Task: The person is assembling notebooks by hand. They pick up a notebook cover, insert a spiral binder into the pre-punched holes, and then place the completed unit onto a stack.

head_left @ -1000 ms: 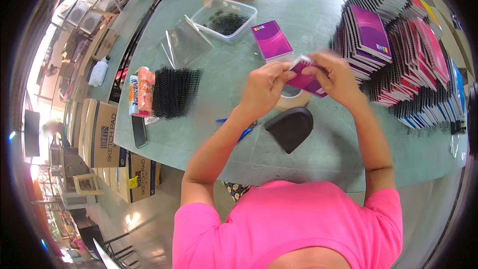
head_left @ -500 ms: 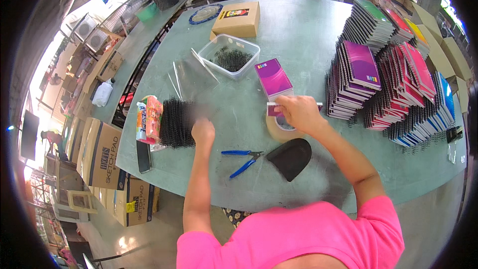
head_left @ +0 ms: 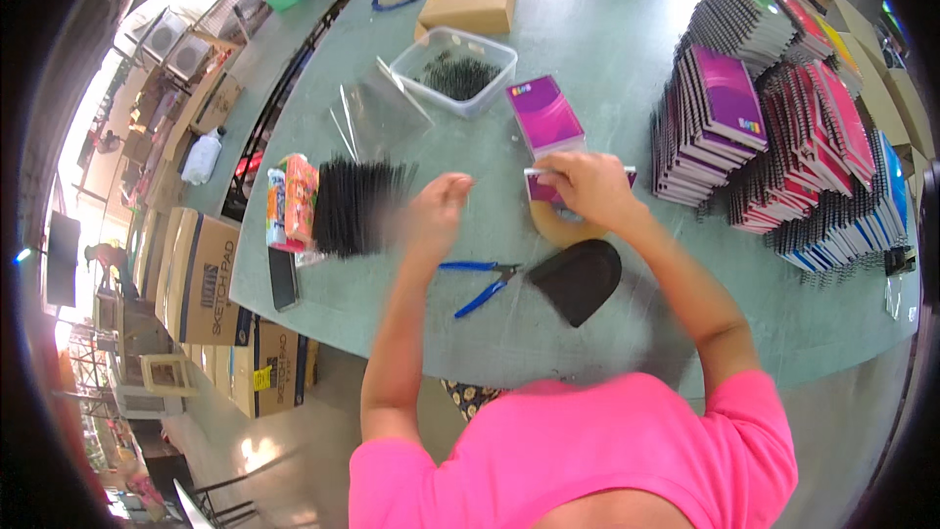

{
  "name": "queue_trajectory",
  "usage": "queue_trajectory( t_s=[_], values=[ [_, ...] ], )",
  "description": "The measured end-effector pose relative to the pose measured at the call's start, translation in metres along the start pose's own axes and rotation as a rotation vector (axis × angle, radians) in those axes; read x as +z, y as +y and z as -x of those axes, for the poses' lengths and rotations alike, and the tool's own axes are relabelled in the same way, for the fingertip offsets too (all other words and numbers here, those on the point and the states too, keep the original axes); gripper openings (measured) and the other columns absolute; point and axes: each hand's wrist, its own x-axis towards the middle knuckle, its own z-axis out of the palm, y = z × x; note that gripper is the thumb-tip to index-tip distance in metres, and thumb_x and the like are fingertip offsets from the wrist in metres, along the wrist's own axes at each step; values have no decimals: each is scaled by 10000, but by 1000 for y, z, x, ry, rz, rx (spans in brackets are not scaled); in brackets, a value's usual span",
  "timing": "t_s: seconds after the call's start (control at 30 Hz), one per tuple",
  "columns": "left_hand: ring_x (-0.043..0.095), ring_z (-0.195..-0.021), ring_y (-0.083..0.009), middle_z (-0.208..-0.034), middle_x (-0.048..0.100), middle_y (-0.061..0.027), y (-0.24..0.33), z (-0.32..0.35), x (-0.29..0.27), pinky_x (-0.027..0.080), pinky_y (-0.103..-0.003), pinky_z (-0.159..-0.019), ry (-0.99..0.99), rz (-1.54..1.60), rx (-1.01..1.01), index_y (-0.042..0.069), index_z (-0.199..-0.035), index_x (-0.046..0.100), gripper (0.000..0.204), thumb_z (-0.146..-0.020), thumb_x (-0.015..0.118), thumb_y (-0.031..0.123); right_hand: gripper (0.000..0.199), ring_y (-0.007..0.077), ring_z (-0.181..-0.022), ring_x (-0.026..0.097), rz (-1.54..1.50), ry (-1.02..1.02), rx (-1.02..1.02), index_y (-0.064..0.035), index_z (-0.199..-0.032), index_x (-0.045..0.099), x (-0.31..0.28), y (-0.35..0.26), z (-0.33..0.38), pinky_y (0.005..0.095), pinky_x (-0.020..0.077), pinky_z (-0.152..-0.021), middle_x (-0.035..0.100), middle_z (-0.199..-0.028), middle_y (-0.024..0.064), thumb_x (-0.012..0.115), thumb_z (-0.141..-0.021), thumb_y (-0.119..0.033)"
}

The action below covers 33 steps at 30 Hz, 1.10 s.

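Observation:
Pinched in my right hand [head_left: 585,186] is a small purple notebook [head_left: 623,178], held on edge over a roll of tape [head_left: 566,227]. My left hand [head_left: 439,214] is in the air between the pile of black spiral coils [head_left: 354,208] and that notebook. Its fingertips are pressed together, and blur hides what they hold, if anything. Another stack of purple notebooks [head_left: 544,113] lies just beyond my right hand. Blue-handled cutting pliers [head_left: 482,282] and a dark rounded pad [head_left: 578,282] rest on the table nearer to me.
Stacks of spiral-bound notebooks in purple [head_left: 723,98], red [head_left: 837,122], green [head_left: 749,10] and blue [head_left: 891,181] fill the right side. A clear plastic tub [head_left: 455,98] of black coil pieces stands at the back, before a cardboard box [head_left: 470,0]. Cartons [head_left: 201,279] are stacked left of the table.
My left hand has moved away from the coil pile, rightward toward the notebook in my right hand. The right hand keeps its grip. The whole view has shifted slightly.

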Motion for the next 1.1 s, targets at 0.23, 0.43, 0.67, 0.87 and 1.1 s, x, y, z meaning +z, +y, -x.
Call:
queue_trajectory(
  t_s=[0.23, 0.43, 0.67, 0.87, 1.1],
  values=[
    [474, -574, -71, -649, 559, -32, 43, 17, 38, 387, -245, -525, 87, 79, 287, 30, -945, 636, 207, -897, 596, 228, 169, 272, -739, 644, -10, -47, 69, -149, -932, 673, -11, -8, -8, 397, 494, -634, 667, -797, 73, 580, -827, -243],
    [472, -522, -93, -580, 523, -44, 51, 24, 35, 385, -263, -498, 47, 53, 221, 38, -931, 622, 233, -909, 580, 266, 169, 277, -732, 639, -2, -39, 79, -136, -909, 680, -15, -13, -10, 396, 490, -632, 663, -784, 77, 579, -833, -249],
    [506, -493, -103, -567, 547, -65, 57, 13, 33, 390, -267, -466, -164, 261, -192, 25, -889, 606, 337, -947, 501, 339, 158, 285, -748, 637, -10, -61, 62, -122, -900, 675, -15, -11, -8, 400, 488, -644, 662, -781, 84, 584, -826, -226],
    [473, -443, -62, -601, 567, -30, 30, -6, 49, 339, -221, -375, 374, 91, 558, 22, -889, 616, 322, -948, 516, 323, 143, 286, -749, 634, -28, 25, -119, -107, -898, 656, -7, -13, -7, 403, 486, -653, 657, -779, 86, 580, -809, -189],
    [481, -521, -63, -652, 570, -9, 39, -2, 24, 370, -249, -447, -257, 468, -182, 28, -991, 628, 263, -899, 600, 273, 128, 295, -739, 629, -22, -33, -81, -103, -890, 640, -9, -8, -3, 409, 478, -643, 651, -784, 102, 579, -806, -178]
  ],
)
